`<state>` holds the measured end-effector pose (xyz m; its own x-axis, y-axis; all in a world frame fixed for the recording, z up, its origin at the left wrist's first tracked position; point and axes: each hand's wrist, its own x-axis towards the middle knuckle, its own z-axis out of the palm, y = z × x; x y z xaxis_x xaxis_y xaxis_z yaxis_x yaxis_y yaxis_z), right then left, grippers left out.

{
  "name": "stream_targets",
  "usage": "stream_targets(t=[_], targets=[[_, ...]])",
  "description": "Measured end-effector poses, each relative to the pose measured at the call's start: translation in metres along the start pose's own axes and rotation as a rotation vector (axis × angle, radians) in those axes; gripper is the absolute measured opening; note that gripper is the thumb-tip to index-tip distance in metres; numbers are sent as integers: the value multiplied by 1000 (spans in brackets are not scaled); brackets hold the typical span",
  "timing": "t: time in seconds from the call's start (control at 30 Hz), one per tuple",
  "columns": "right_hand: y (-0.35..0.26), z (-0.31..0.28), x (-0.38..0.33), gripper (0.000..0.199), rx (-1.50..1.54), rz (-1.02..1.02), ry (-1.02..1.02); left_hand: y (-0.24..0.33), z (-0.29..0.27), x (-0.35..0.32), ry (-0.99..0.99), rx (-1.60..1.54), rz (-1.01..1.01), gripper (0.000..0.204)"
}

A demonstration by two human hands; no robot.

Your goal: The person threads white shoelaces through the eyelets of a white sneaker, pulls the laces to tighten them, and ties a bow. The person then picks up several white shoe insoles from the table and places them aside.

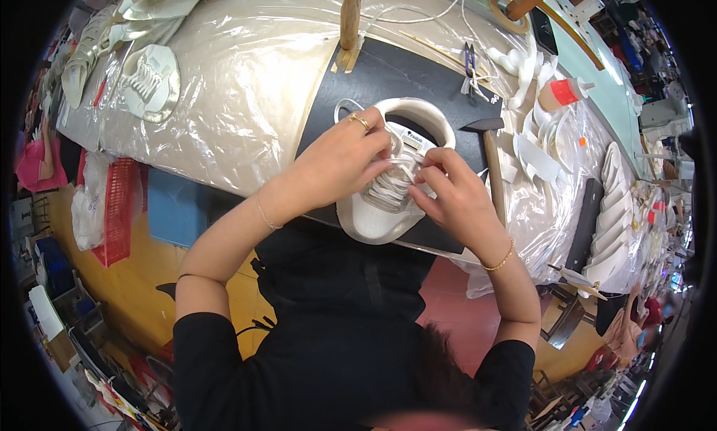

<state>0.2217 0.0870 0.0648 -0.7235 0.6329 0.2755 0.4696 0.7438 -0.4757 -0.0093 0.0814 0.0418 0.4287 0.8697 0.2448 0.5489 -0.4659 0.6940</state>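
Note:
A white lace-up sneaker (pixel 373 220) lies on the black board (pixel 317 132), toe toward me and heel opening away. My left hand (pixel 345 156) is closed at the left of the tongue, its fingertips pinching the white shoelace (pixel 402 162). From the other side, my right hand (pixel 457 196) bends over the lacing, thumb and fingers closed on the lace near the upper eyelets. Crossed rows of lace run down the front of the shoe below my fingers. A loop of lace sticks out beyond my left knuckles.
A hammer (pixel 491 158) lies right of the sneaker, with small snips (pixel 469 60) beyond it. A red-banded glue bottle (pixel 565 92) and white shoe pieces (pixel 541 158) crowd the right. Another white sneaker (pixel 151 84) rests at the left on plastic sheeting. A wooden handle (pixel 349 16) stands behind the board.

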Motion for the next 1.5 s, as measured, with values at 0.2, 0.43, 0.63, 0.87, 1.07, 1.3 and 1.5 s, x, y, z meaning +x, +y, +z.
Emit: stream_targets(t=[0.2, 0.43, 0.63, 0.87, 1.07, 1.3, 1.5], targets=[[11, -3, 2, 22, -115, -104, -56, 2, 0, 0, -8, -50, -56, 18], [24, 28, -7, 25, -199, -114, 280, -1, 1, -2, -8, -50, -66, 13], [22, 51, -22, 26, -144, -59, 446, 1, 2, -1, -35, -210, -230, 18], [9, 21, -19, 10, 327, 366, 330, 2, -4, -2, -166, -332, -456, 26], [21, 23, 5, 19, 114, 288, 168, 6, 0, 1, 73, -444, -431, 24], [32, 32, 0, 22, 42, 196, 188, -7, -24, -1, 185, -438, -437, 22], [29, 31, 0, 17, 188, 189, 304, -12, -63, -11, 253, -553, -450, 19]])
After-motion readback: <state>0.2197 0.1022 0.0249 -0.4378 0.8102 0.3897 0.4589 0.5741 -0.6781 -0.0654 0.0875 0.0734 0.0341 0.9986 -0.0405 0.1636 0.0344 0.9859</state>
